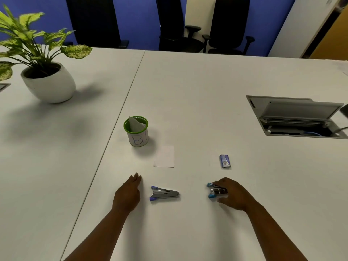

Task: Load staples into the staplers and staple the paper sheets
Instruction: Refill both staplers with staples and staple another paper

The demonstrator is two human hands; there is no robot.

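Note:
Two small metal staplers with blue ends lie on the white table. The left stapler [164, 193] lies free, just right of my left hand [128, 193], which rests flat with straight fingers and holds nothing. My right hand [232, 193] covers the back of the right stapler [214, 191], fingers curled over its top and thumb below it. A small stack of white paper sheets [164, 156] lies beyond the left stapler. A blue staple box [225, 161] lies closed beyond the right stapler.
A green-rimmed cup [136, 131] with folded paper inside stands behind the sheets. A potted plant [47, 80] sits at far left. An open cable hatch [297, 117] is sunk in the table at right. Black office chairs [226, 27] stand past the far edge.

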